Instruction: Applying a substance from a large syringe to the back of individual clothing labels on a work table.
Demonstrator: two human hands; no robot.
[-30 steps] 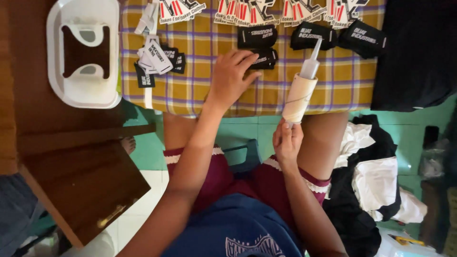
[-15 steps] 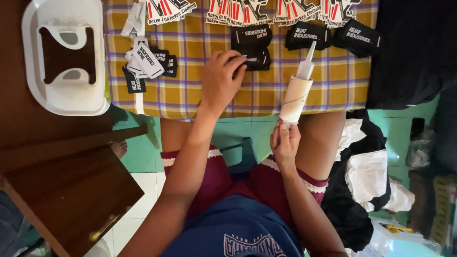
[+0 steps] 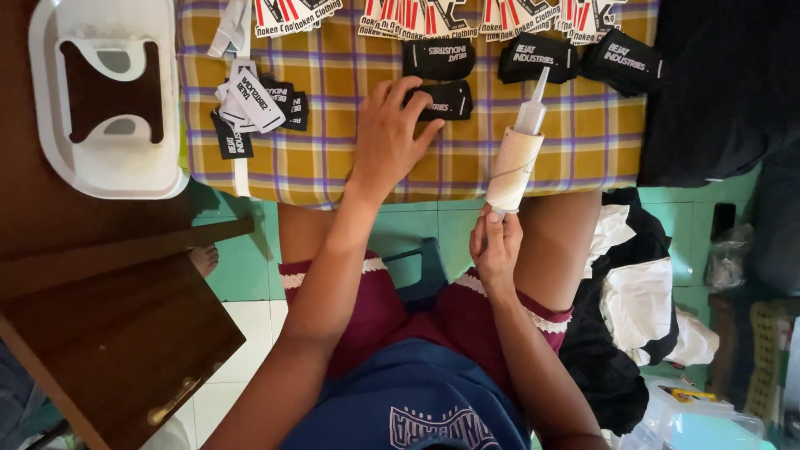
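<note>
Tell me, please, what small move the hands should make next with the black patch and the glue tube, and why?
Probably bring the tube nozzle to the patch: the left hand pins that patch on the checked cloth, while the right hand holds the tube beside it.

- Looks like a small home workshop for clothing labels, set up on a floor rather than at a proper bench.
- The checked yellow cloth (image 3: 333, 158) is spread out as a work surface, with black fabric labels (image 3: 533, 57) and red-and-white printed tags (image 3: 433, 17) laid in rows on it.
- A bunch of loose hang tags (image 3: 250, 104) sits to one side.
- Green and white floor tiles (image 3: 250, 275) say ordinary house room, not a factory.
- Dark wooden furniture (image 3: 108, 350) and a white plastic stool (image 3: 100, 92) crowd in close.
- A pile of black and white garments (image 3: 633, 308) lies heaped on the floor just beside the person.
</note>
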